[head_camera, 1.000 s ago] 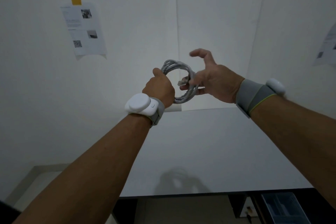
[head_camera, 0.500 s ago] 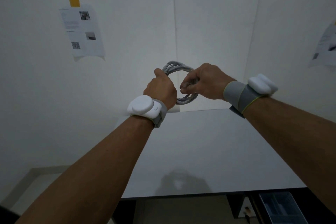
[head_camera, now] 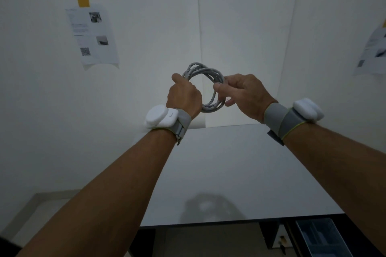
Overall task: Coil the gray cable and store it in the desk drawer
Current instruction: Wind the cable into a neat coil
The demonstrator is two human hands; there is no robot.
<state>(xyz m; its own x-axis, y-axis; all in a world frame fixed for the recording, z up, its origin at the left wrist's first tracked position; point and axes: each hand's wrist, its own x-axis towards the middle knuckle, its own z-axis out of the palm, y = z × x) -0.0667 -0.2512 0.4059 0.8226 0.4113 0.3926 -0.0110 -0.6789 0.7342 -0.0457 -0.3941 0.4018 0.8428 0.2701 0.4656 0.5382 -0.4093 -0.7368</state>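
The gray cable [head_camera: 201,71] is wound into a small ring of several loops, held up in the air above the far edge of the white desk [head_camera: 229,169]. My left hand [head_camera: 183,96] is closed around the ring's left side. My right hand [head_camera: 242,94] pinches the ring's right side between thumb and fingers. Both wrists carry gray straps with white devices. At the lower right, under the desk's front edge, the desk drawer [head_camera: 321,238] stands pulled out, with a translucent tray inside.
White walls meet in a corner behind the desk. One printed sheet [head_camera: 92,35] hangs on the left wall, another paper [head_camera: 373,50] on the right wall. Dark desk frame and floor show below the front edge.
My right hand went from spread open beside the coil to closed on the coil's right side. Both hands and the coil stayed at about the same height.
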